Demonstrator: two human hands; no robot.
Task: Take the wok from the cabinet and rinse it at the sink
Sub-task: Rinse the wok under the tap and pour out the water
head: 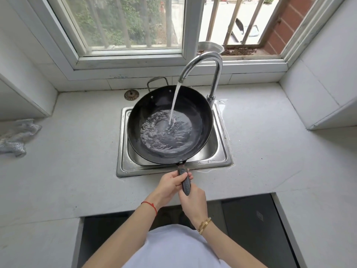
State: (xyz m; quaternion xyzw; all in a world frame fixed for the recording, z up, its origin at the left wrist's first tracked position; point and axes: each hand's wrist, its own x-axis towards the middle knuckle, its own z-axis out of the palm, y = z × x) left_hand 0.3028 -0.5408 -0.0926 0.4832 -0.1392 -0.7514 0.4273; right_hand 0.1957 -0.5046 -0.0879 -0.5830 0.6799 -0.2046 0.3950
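Observation:
A black wok (197,111) rests across the steel sink (123,167), filling most of the basin. Water streams from the curved chrome faucet (202,60) into the wok and swirls in a pool at its bottom. The wok's dark handle (185,185) points toward me over the sink's front rim. My left hand (172,182) wraps the handle from the left. My right hand (192,200) grips the handle's near end from below. A metal loop handle (157,81) sticks up at the wok's far side.
A grey cloth (16,137) lies on the white counter (67,151) at far left. A round drain strainer (131,94) sits behind the sink. A metal bowl (210,47) stands on the window sill. White cabinets flank both sides.

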